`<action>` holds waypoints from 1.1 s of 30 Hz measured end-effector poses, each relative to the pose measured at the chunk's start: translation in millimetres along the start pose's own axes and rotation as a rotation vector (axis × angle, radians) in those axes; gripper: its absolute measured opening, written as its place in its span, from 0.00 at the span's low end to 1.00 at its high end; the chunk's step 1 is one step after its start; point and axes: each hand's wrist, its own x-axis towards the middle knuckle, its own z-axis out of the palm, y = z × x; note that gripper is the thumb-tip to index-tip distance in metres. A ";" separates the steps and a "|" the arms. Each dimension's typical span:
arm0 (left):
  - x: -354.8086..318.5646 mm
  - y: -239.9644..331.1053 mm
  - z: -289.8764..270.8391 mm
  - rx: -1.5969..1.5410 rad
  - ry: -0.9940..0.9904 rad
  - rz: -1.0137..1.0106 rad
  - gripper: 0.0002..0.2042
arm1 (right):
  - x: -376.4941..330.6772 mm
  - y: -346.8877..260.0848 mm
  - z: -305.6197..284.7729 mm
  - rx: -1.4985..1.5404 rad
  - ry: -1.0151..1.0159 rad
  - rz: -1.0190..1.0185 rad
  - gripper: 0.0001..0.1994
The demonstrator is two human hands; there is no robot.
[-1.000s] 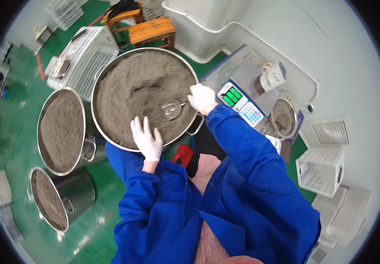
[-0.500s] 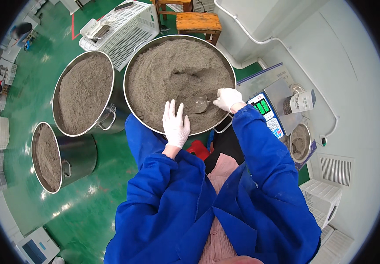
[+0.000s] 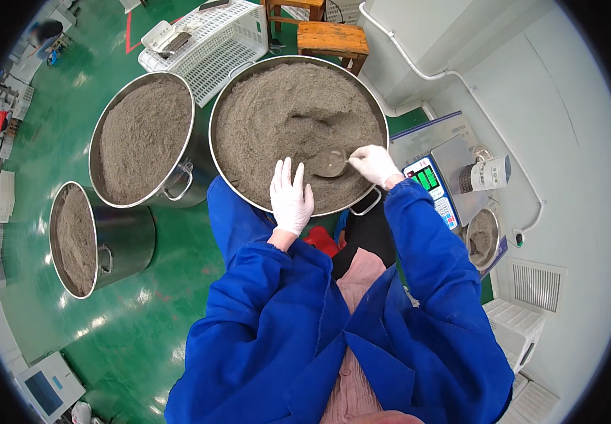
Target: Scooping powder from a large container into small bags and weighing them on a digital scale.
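Observation:
A large steel pot (image 3: 218, 106) full of grey-brown powder stands in front of me. My right hand (image 3: 373, 164), in a white glove, grips the handle of a metal scoop (image 3: 329, 163) whose bowl lies in the powder, heaped with it. My left hand (image 3: 290, 196), also gloved, rests flat with fingers spread on the pot's near rim. Both arms wear blue sleeves.
Two more steel pots of the same powder stand to the left, one beside the big pot (image 3: 141, 138) and a smaller one (image 3: 79, 237) nearer me. A digital scale (image 3: 438, 182) with a white cup (image 3: 485, 174) sits right. White crates (image 3: 213, 42) and a wooden stool (image 3: 332, 37) lie beyond.
The view has swung so the big pot sits more central. My right hand has kept hold of the scoop in the powder. My left hand stays on the near rim.

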 end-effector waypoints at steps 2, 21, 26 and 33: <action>-1.6 -1.1 2.3 -0.008 -0.004 0.003 0.28 | -4.7 -0.3 20.6 0.095 -0.025 0.068 0.16; -5.2 -7.7 -2.0 0.009 -0.027 0.119 0.24 | -188.6 109.5 -168.9 0.805 0.273 0.247 0.16; -4.2 0.6 -1.1 0.081 -0.057 0.094 0.27 | -277.5 166.0 -265.1 0.648 0.487 0.373 0.16; -5.1 -0.9 -0.5 0.161 -0.097 0.094 0.30 | -326.3 232.1 -330.3 0.549 0.621 0.578 0.14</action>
